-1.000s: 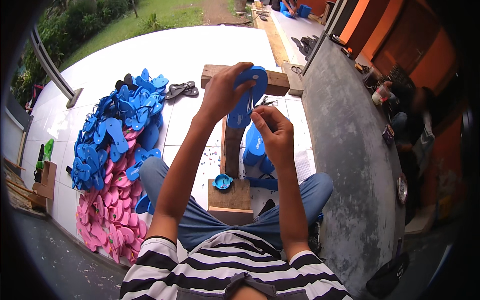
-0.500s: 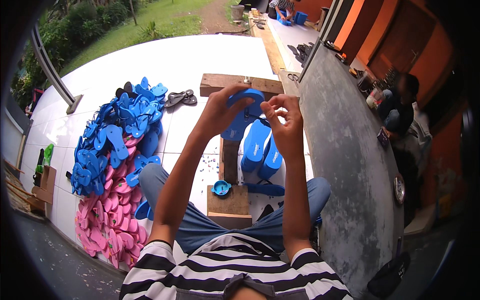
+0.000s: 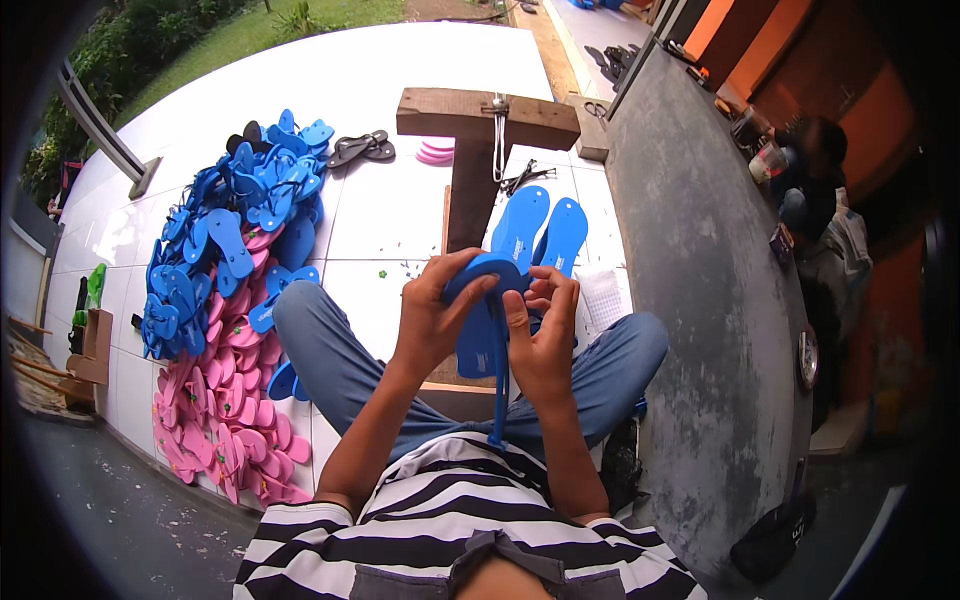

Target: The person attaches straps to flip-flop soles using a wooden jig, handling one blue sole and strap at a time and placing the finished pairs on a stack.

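Note:
A blue flip-flop sole (image 3: 476, 350) is tilted up in front of my lap, gripped along its upper left side by my left hand (image 3: 428, 315), thumb across its face. From it a blue strap (image 3: 500, 385) hangs down toward my shirt. Bent fingers of my right hand (image 3: 545, 345) are at the sole's right edge, with the thumb beside the strap; the exact fingertip contact is partly hidden. Just beyond my hands, two blue soles (image 3: 520, 222) lean side by side, their lower ends hidden by my right hand.
A T-shaped wooden stand (image 3: 440, 110) bears a metal hook with a pale loop. Blue flip-flops (image 3: 232, 245) and pink flip-flops (image 3: 225, 420) are heaped at left. Black straps (image 3: 525, 178), pink soles (image 3: 435, 152) and black flip-flops (image 3: 362, 148) lie beyond. Someone sits at right (image 3: 815, 190).
Both hands have come down and closer to my body with the blue sole. The blue strap now hangs below it. My right hand, earlier pinched beside the sole, is now against it.

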`<state>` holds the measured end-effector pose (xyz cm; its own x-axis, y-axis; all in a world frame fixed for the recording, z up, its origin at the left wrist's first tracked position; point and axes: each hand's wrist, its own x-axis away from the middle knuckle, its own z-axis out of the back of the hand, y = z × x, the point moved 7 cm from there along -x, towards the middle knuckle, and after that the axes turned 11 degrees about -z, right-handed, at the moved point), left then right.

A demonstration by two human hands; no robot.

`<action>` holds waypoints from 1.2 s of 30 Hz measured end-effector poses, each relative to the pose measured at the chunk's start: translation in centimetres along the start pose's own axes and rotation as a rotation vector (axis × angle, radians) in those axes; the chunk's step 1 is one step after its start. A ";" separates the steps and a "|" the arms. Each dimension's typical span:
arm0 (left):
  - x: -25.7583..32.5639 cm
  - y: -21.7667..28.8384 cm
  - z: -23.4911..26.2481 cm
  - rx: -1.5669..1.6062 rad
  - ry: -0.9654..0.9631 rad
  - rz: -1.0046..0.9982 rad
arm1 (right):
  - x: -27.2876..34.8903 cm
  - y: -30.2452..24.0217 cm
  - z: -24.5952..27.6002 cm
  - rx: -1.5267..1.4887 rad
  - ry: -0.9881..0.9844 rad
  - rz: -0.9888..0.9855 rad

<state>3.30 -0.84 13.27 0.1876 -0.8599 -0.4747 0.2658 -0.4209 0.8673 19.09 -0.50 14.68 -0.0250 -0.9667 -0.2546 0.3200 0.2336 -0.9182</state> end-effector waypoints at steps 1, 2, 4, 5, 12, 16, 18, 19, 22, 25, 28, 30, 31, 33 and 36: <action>-0.7 -0.5 0.2 0.051 0.033 0.032 | -0.1 -0.9 0.5 0.171 0.066 0.135; -1.5 -0.3 0.1 0.056 0.026 -0.004 | -0.3 -1.0 -0.2 0.276 0.007 0.175; -3.1 0.7 0.1 0.013 0.015 -0.086 | -0.3 -0.7 -1.9 0.488 -0.111 0.253; -3.6 1.3 0.2 -0.034 0.011 -0.132 | -0.7 0.0 -2.1 0.365 -0.157 0.155; -6.2 3.4 1.8 -0.232 0.051 -0.398 | 1.2 2.4 -6.6 -0.963 -0.840 -0.694; -3.7 1.2 1.7 0.196 0.048 -0.347 | -0.1 1.9 -7.4 -1.343 -0.716 -0.858; -2.6 0.9 1.2 0.404 -0.009 -0.364 | -2.1 5.0 -7.2 -1.490 -0.505 -0.813; -2.2 0.2 1.3 0.443 -0.002 -0.372 | -3.4 6.5 -6.7 -1.470 -0.397 -0.707; -1.9 -3.4 1.8 0.035 -0.085 -0.251 | -7.3 8.1 -3.9 -1.293 -0.198 -0.366; -4.6 -0.7 1.7 -0.237 -0.131 -0.411 | -9.0 5.0 -3.4 -0.794 -0.215 -0.087; -7.1 1.2 0.8 0.056 -0.075 -0.440 | -9.6 2.4 -3.7 -0.268 -0.249 0.280; -8.0 1.8 1.1 -0.045 -0.104 -0.523 | -9.8 1.6 -3.5 -0.238 -0.223 0.306; -8.3 1.9 1.2 -0.095 -0.124 -0.562 | -9.8 1.5 -3.4 -0.223 -0.206 0.314; -8.8 1.9 1.3 -0.076 -0.111 -0.587 | -10.1 1.2 -3.2 -0.241 -0.171 0.368; -9.3 1.9 1.6 -0.009 -0.069 -0.586 | -10.3 0.0 -2.9 -0.250 -0.137 0.425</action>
<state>0.56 5.89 19.53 -0.0550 -0.5018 -0.8633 0.3147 -0.8292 0.4619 16.58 9.79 16.37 0.1877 -0.7816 -0.5949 0.0383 0.6110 -0.7907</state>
